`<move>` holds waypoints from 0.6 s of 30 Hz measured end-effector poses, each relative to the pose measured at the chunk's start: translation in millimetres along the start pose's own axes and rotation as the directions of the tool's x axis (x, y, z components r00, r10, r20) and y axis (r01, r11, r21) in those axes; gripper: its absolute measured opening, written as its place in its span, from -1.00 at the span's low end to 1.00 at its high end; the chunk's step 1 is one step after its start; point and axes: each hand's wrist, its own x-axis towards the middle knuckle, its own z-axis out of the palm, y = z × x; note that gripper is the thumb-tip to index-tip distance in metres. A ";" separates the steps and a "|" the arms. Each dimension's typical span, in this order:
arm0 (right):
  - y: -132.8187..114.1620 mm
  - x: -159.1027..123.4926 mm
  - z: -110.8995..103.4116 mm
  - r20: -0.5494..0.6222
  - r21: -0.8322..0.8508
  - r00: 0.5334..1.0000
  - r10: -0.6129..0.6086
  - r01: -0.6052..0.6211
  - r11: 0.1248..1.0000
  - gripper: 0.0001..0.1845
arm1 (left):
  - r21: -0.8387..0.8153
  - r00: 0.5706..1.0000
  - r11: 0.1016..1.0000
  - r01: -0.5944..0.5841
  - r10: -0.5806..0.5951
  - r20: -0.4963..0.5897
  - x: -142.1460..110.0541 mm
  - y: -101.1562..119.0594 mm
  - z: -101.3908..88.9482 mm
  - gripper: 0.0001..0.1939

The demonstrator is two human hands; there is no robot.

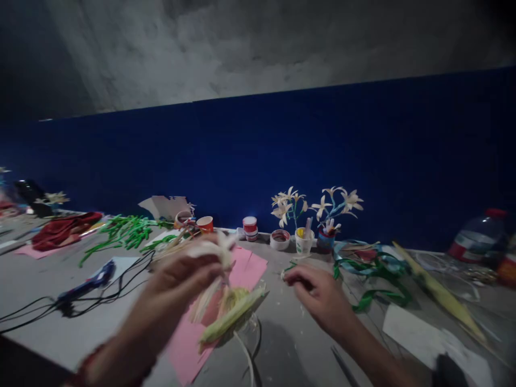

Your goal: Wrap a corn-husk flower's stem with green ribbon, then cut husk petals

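Observation:
My left hand (pixel 181 282) is raised over the table with its fingers closed on a cream-white flower (pixel 220 250), blurred by motion. To its right my right hand (pixel 320 295) has thumb and fingertips pinched together. A small pale and green bit shows at those fingertips, too small to name. Below and between the hands, pink paper (pixel 252 267) lies under a pale green corn husk (pixel 234 318) and some loose pale strips (pixel 207 301).
Finished flowers (pixel 282 207) rise behind a paper cup (pixel 303 242). A blue glue gun (pixel 86 285) with black cords lies left. Green wires (pixel 129 231) are heaped behind it. Green ribbon (pixel 382 295) and a plastic bottle (pixel 479 236) are at right. A blue panel (pixel 242 161) bounds the back.

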 end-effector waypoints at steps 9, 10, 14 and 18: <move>44.3 -90.4 -36.4 -0.198 0.144 0.944 0.265 -0.239 0.960 -0.75 | -0.016 0.955 0.995 0.103 -0.094 0.280 51.0 22.4 82.0 -0.83; 43.6 -92.1 -33.5 -0.203 0.206 0.929 0.310 -0.269 0.941 -0.73 | -0.016 0.950 0.993 0.119 -0.109 0.292 50.4 19.0 84.6 -0.83; 31.4 -91.0 -12.4 -0.233 0.388 0.918 0.320 -0.214 0.896 -0.79 | -0.064 0.944 0.986 0.155 -0.129 0.303 43.4 5.3 95.8 -0.84; 22.3 -90.7 13.4 -0.376 0.452 0.885 0.276 -0.085 0.888 -0.79 | -0.150 0.952 0.971 0.186 -0.141 0.271 29.4 -9.5 106.5 -0.83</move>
